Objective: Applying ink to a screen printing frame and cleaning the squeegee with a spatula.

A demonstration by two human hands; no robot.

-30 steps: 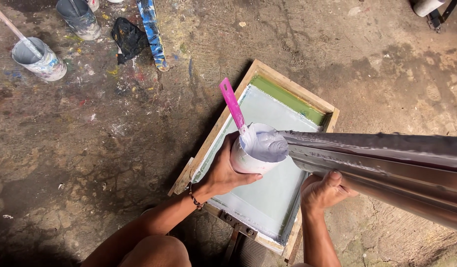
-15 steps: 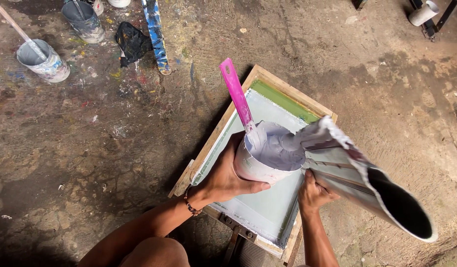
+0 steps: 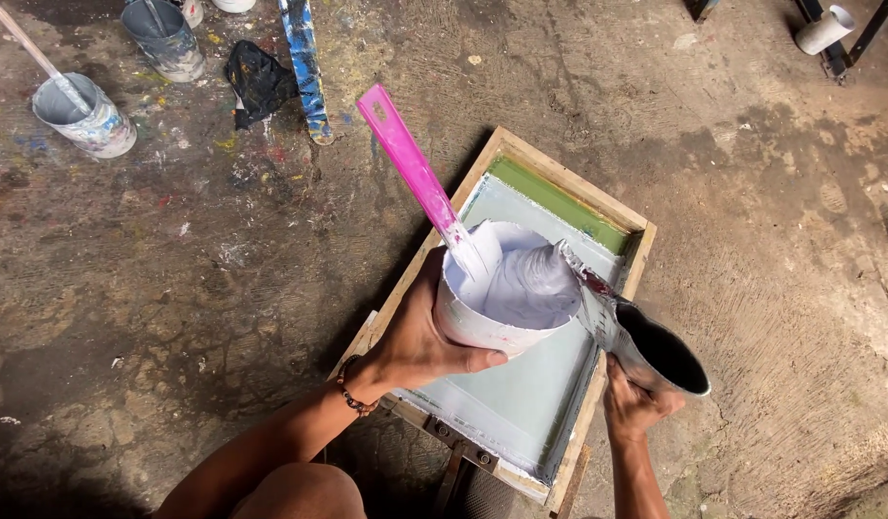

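Holding a white plastic tub from the side, our left hand is wrapped around its wall, thumb in front. The tub is full of pale, thick paint, and a pink stirring stick stands tilted in it. Our right hand is closed around a grey tube-like scraper whose tip touches the paint at the tub's rim. Both are above a wooden screen-printing frame lying on the stained concrete floor. Well apart, at the upper left, stand two paint-smeared cans and a black rag.
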